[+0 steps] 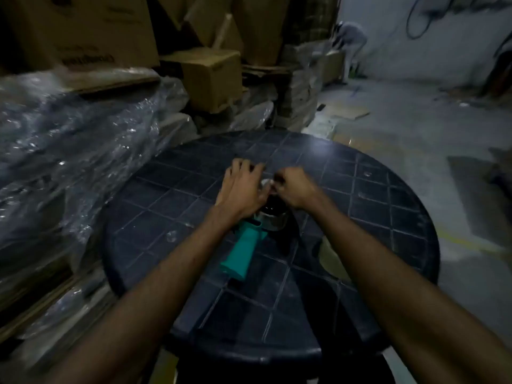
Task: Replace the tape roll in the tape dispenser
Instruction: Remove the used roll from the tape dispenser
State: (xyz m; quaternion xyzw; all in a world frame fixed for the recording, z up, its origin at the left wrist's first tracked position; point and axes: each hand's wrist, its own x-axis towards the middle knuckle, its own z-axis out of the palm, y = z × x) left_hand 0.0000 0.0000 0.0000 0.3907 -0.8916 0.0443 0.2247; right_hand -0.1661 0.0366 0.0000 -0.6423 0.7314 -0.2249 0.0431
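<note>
Right now the tape dispenser [250, 239] lies on its side near the middle of the round dark worktop [388, 206], its teal handle [237, 256] pointing back toward the person and its metal head pointing away. Over that head the left hand [241, 187] rests palm down with the fingers spread, pressing the frame flat. Just right of it, the right hand [293, 187] is curled into a narrow grip that pinches something small and pale at the dispenser's front; whether that is a tape end or part of the frame is too blurred to tell. The tape roll [273, 214] sits at the head of the dispenser, showing only as a dark round shape with a shiny rim.

Judging by its build, the dispenser should be light and stiff, with a sharp cutting edge at the far end worth avoiding; the handle is the safe place to hold it. A roll is rigid at its core but sticky along any loose end, so it is best taken by its flat sides.

Beyond the dispenser, the worktop has a moulded tile pattern. Left of it lie plastic-wrapped bundles [69, 151], behind it stacked cardboard boxes [210, 76], and to the right a bare concrete floor [401, 120]. The light is dim.
</note>
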